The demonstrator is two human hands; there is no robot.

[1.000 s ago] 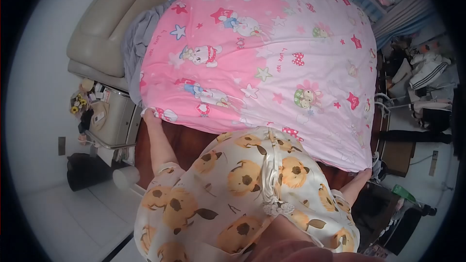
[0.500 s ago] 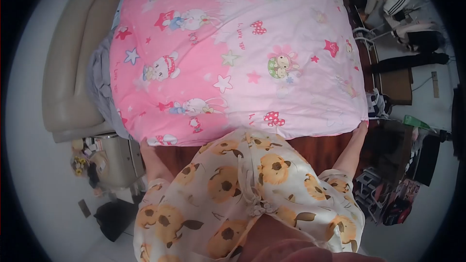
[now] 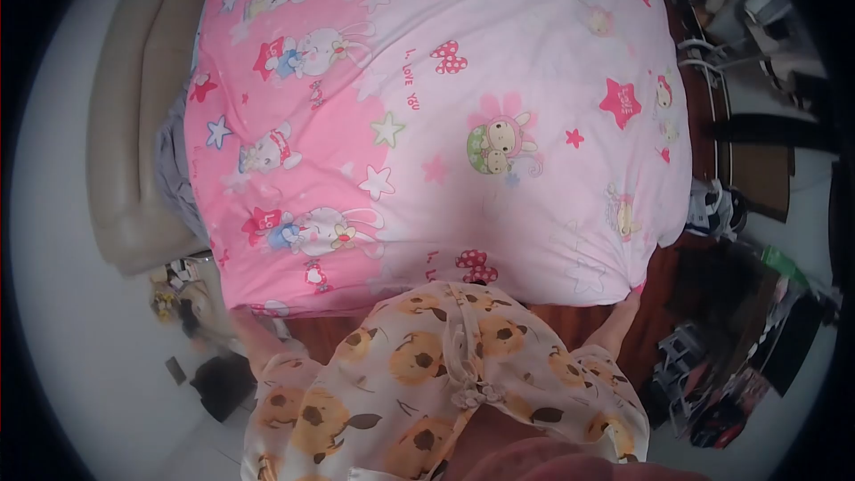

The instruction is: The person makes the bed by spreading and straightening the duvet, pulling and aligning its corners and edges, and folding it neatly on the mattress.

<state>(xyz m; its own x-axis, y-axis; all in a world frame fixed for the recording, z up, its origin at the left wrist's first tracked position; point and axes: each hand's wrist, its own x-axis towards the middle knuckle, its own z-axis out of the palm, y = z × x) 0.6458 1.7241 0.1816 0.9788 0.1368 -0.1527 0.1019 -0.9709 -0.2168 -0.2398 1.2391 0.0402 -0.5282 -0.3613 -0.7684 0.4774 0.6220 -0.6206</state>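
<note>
A pink and pale-pink quilt [image 3: 427,169] with printed rabbits, stars and bows spreads out before me, its near edge crossing in front of my body. At its near left corner is my left hand [image 3: 242,317], closed on the edge, with the fingers mostly hidden by the fabric. My right hand [image 3: 631,299] grips the near right corner, where the cloth gathers into creases running toward it. Both arms stretch forward from loose sleeves printed with orange animal faces.
A beige padded headboard or sofa back [image 3: 134,125] stands at the left, with grey bedding [image 3: 176,156] beside it. Crowded on the right are a metal-framed rack [image 3: 712,80], clothes and a dark table [image 3: 712,289]. Reddish-brown wooden floor [image 3: 557,325] shows below the quilt.
Both hands and the quilt's near edge sit lower in view, with the right hand also further left. The quilt looks larger, and its right near corner is more drawn in and creased.
</note>
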